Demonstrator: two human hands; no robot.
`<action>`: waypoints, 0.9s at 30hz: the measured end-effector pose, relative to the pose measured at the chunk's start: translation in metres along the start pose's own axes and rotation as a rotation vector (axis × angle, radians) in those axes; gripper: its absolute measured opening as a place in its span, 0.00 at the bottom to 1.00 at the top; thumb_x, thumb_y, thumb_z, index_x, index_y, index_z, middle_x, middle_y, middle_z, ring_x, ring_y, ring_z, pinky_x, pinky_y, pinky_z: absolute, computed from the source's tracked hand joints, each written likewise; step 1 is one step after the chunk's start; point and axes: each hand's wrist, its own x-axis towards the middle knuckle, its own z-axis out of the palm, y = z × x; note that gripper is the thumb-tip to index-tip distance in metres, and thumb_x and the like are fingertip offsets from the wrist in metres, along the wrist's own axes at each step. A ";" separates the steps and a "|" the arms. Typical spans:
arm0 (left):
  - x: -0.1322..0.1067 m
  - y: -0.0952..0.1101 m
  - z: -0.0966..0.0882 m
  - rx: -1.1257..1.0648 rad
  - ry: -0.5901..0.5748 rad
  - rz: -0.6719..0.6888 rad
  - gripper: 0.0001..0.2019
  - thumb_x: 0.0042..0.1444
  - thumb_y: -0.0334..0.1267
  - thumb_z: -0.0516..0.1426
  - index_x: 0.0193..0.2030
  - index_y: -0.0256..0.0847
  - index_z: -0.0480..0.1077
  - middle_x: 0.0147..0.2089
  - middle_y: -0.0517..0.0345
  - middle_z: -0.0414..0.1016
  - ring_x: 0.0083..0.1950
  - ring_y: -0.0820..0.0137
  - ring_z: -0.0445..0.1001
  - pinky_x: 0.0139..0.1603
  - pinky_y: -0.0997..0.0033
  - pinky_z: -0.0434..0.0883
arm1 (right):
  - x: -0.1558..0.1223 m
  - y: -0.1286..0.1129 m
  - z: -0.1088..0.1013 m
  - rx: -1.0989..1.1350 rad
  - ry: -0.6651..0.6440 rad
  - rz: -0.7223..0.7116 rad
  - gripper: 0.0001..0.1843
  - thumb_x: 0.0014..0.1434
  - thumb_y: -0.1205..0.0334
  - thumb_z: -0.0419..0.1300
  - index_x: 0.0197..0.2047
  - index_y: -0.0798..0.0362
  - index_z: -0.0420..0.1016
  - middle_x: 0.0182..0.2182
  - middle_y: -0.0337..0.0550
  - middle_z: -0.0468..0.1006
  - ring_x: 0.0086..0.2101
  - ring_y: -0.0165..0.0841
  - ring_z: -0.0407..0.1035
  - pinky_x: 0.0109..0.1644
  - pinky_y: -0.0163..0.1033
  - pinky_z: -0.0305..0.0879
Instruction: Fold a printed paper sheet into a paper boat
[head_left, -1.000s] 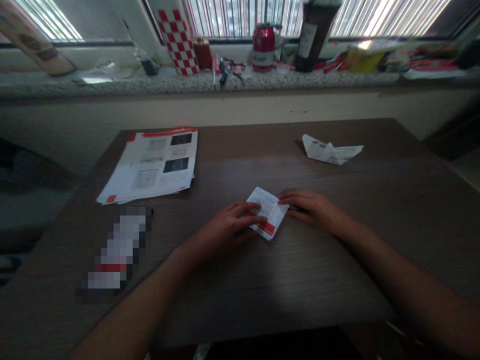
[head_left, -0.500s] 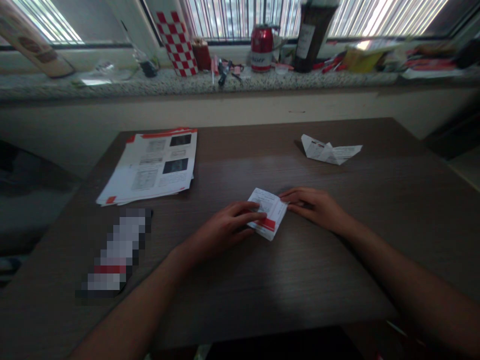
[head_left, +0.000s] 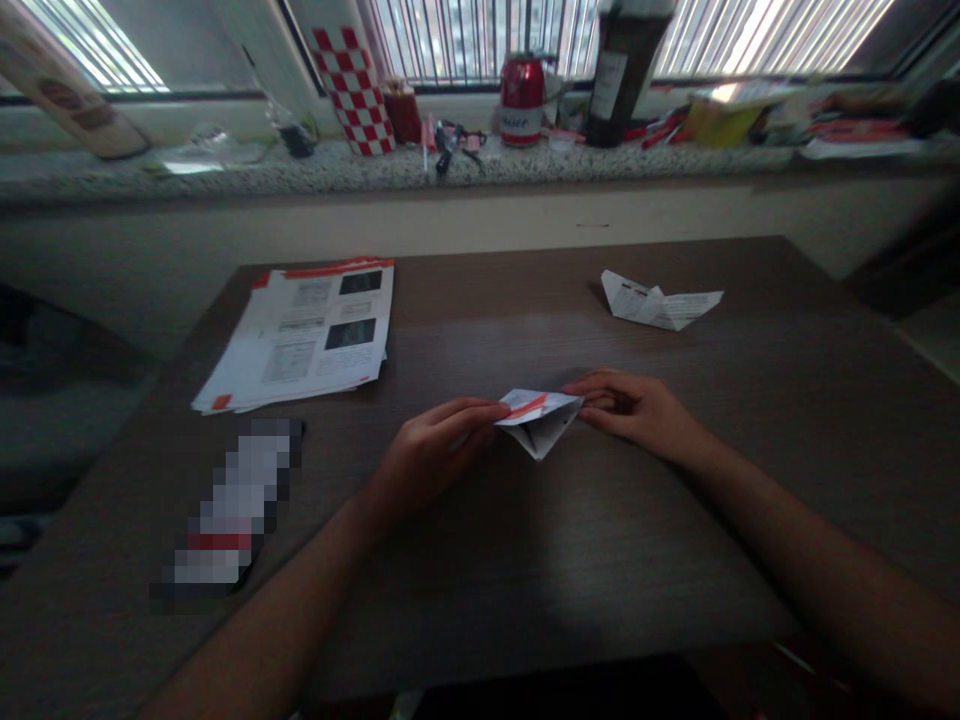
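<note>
A small folded sheet of paper [head_left: 546, 425], white with print and a red stripe, is between my hands over the middle of the table. Its upper layer is lifted at the near side, so a dark opening shows between the layers. My left hand [head_left: 442, 440] pinches the paper's left corner, fingers above and the thumb out of sight. At the right corner, my right hand [head_left: 630, 408] grips the paper between thumb and curled fingers. Farther back on the right rests a folded paper boat [head_left: 656, 305], also white with print.
A stack of printed sheets [head_left: 322, 330] lies at the table's back left. Nearer, a blurred-out phone-shaped object [head_left: 232, 505] rests by my left forearm. Along the stone windowsill [head_left: 247, 175] stand a red can [head_left: 523, 100], a checkered container [head_left: 356, 95] and a dark bottle [head_left: 619, 80].
The folded paper has gone from a flat square to a form spread open at its near side. My left hand has shifted from its top face to its left corner.
</note>
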 end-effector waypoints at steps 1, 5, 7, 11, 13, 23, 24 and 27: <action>0.000 0.002 -0.001 0.001 0.032 -0.007 0.14 0.71 0.30 0.58 0.59 0.44 0.75 0.56 0.54 0.81 0.54 0.68 0.81 0.57 0.64 0.79 | -0.001 -0.002 0.001 -0.030 0.017 0.007 0.15 0.62 0.53 0.70 0.50 0.49 0.84 0.49 0.46 0.85 0.43 0.37 0.81 0.49 0.45 0.79; 0.004 0.011 -0.004 0.005 0.149 -0.044 0.10 0.70 0.31 0.59 0.54 0.42 0.77 0.48 0.55 0.83 0.46 0.69 0.82 0.49 0.67 0.81 | -0.004 -0.010 0.006 -0.103 0.101 0.048 0.14 0.64 0.49 0.68 0.46 0.49 0.84 0.37 0.43 0.86 0.34 0.35 0.79 0.37 0.39 0.77; 0.004 0.014 -0.004 0.003 0.189 -0.098 0.07 0.70 0.32 0.60 0.51 0.42 0.78 0.45 0.54 0.82 0.43 0.69 0.81 0.43 0.70 0.81 | -0.005 -0.013 0.008 -0.079 0.130 0.066 0.15 0.64 0.48 0.67 0.46 0.49 0.84 0.33 0.42 0.86 0.33 0.35 0.80 0.36 0.40 0.77; 0.004 0.014 -0.002 -0.064 0.223 -0.271 0.06 0.70 0.36 0.60 0.51 0.42 0.78 0.42 0.57 0.83 0.39 0.71 0.81 0.37 0.74 0.79 | -0.005 -0.015 0.012 -0.058 0.149 0.095 0.13 0.65 0.49 0.67 0.45 0.49 0.84 0.31 0.41 0.85 0.30 0.36 0.80 0.36 0.41 0.79; 0.004 0.011 0.001 -0.121 0.242 -0.345 0.06 0.69 0.38 0.61 0.51 0.42 0.77 0.42 0.58 0.83 0.38 0.71 0.82 0.37 0.74 0.79 | -0.004 -0.014 0.014 -0.044 0.133 0.115 0.12 0.65 0.51 0.67 0.45 0.50 0.83 0.30 0.41 0.85 0.30 0.35 0.81 0.36 0.41 0.79; 0.004 0.000 0.009 -0.102 0.174 -0.435 0.08 0.68 0.43 0.62 0.41 0.42 0.73 0.35 0.61 0.79 0.32 0.71 0.77 0.31 0.74 0.74 | -0.002 0.005 0.022 0.149 0.014 0.219 0.15 0.59 0.50 0.71 0.42 0.52 0.77 0.32 0.41 0.84 0.32 0.35 0.81 0.39 0.42 0.80; 0.004 -0.001 0.008 -0.098 0.161 -0.438 0.08 0.69 0.43 0.62 0.41 0.42 0.73 0.35 0.61 0.79 0.33 0.71 0.77 0.32 0.74 0.73 | -0.002 0.007 0.021 0.158 0.012 0.225 0.16 0.59 0.50 0.72 0.42 0.52 0.77 0.32 0.41 0.84 0.32 0.34 0.81 0.39 0.42 0.79; 0.004 -0.005 0.005 -0.137 0.091 -0.454 0.10 0.69 0.46 0.61 0.42 0.42 0.73 0.36 0.61 0.79 0.35 0.69 0.78 0.35 0.72 0.73 | 0.000 0.011 0.016 0.175 0.025 0.241 0.16 0.59 0.50 0.72 0.41 0.52 0.77 0.32 0.41 0.84 0.32 0.34 0.80 0.38 0.41 0.79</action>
